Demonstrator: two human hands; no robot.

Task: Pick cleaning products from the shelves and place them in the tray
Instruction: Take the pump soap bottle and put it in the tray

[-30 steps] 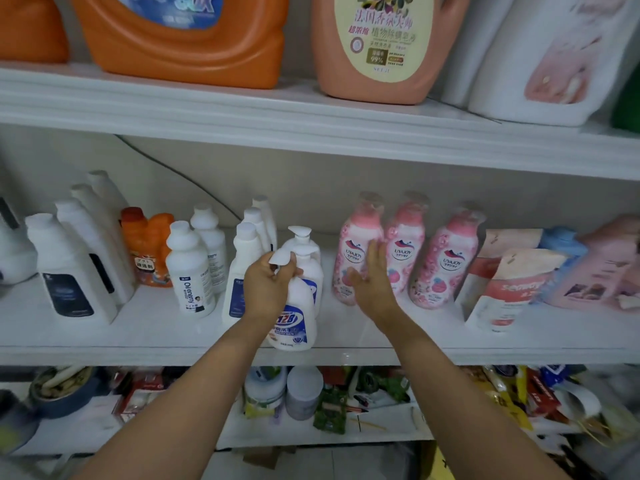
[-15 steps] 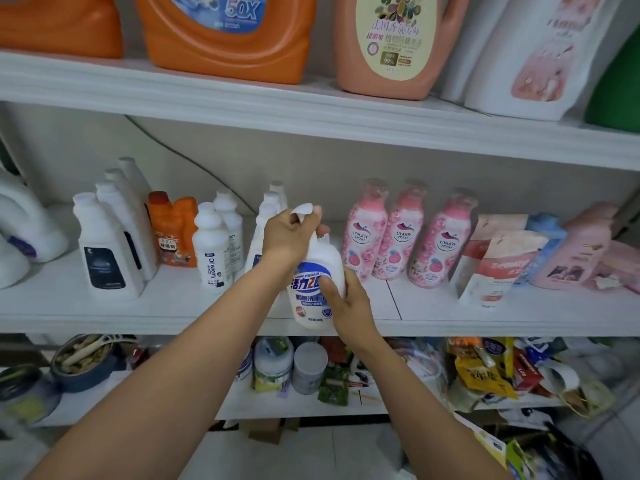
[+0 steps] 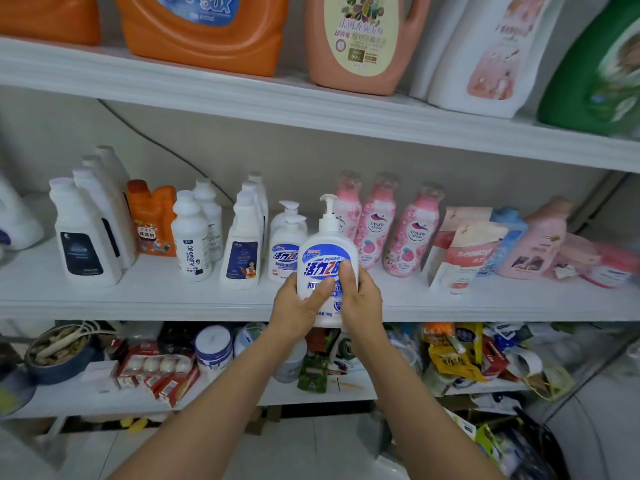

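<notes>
Both hands, left hand [image 3: 300, 306] and right hand [image 3: 360, 299], clasp the white pump bottle [image 3: 327, 268] upright, lifted clear at the middle shelf's front edge [image 3: 138, 308], probably steadying it for carrying; tray unseen.

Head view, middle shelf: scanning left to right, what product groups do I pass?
White bottles with dark labels → orange bottles → small white bottles → white bottles with blue labels → pump bottles → pink floral bottles → refill pouches. The pump bottle in both hands is held in front of the shelf, so it is omitted.
</notes>
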